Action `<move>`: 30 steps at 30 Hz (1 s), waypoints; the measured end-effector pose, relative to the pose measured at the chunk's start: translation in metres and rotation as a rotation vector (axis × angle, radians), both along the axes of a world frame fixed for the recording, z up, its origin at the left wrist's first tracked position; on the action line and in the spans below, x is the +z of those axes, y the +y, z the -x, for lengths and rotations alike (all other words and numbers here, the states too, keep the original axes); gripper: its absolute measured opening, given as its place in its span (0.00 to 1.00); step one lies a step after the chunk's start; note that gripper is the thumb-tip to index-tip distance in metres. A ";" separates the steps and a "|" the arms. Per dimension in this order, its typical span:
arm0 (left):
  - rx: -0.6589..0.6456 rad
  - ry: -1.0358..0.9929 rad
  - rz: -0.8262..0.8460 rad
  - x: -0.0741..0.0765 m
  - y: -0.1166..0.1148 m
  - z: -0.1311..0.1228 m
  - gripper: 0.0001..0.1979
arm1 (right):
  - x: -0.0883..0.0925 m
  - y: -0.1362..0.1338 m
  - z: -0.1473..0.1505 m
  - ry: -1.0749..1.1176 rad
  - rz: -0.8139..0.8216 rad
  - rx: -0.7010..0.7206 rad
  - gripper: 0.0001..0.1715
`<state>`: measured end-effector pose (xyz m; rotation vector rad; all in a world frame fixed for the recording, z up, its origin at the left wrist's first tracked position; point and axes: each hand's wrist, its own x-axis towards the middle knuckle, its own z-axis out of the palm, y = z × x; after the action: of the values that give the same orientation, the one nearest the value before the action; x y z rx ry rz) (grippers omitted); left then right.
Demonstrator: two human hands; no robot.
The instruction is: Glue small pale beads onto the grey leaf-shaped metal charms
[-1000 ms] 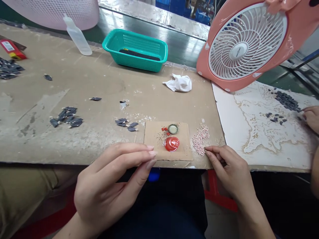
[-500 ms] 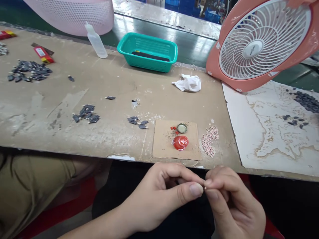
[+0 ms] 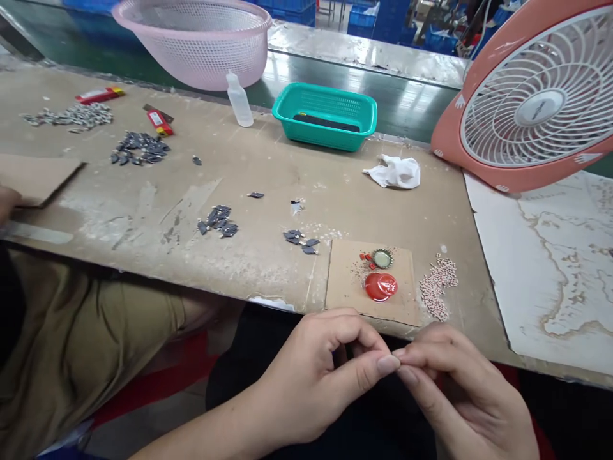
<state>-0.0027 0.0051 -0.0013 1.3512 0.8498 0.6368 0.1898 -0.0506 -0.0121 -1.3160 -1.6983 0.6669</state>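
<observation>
My left hand [image 3: 320, 377] and my right hand [image 3: 460, 390] meet fingertip to fingertip below the table's front edge, over my lap. Both are pinched closed; whatever is between them is too small to make out. Just beyond them lies a cardboard square [image 3: 345, 281] with a red cap [image 3: 380, 287], a bottle cap [image 3: 382, 259] and small red bits. A heap of tiny pale pink pieces [image 3: 438, 287] lies to its right. Small dark parts [image 3: 301, 240] sit to its left.
A teal basket [image 3: 325, 115], clear squeeze bottle [image 3: 239, 100], pink colander [image 3: 196, 38] and white rag [image 3: 395, 171] stand further back. A pink fan [image 3: 536, 102] leans at the right over white paper [image 3: 550, 255]. More dark part heaps [image 3: 218, 220] lie left; another person's khaki-clad leg [image 3: 86, 345] is at the left.
My right hand left the pink heap and both hands came together below the table edge in a pinch. My view has swung left, showing the colander and more of the table.
</observation>
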 end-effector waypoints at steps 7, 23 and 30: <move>-0.050 0.074 -0.033 0.007 0.004 0.010 0.12 | 0.014 0.011 -0.002 -0.094 0.055 0.079 0.02; 0.263 1.064 -0.849 -0.022 0.069 0.033 0.03 | 0.006 0.037 -0.008 -0.244 -0.003 -0.244 0.04; 0.249 1.021 -0.922 -0.020 0.066 0.038 0.04 | 0.014 0.044 -0.017 -0.513 -0.081 -0.085 0.03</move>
<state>-0.0402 0.0715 -0.0215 2.5202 1.6637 0.5176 0.2068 -0.0066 0.0019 -1.5815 -2.0298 0.2119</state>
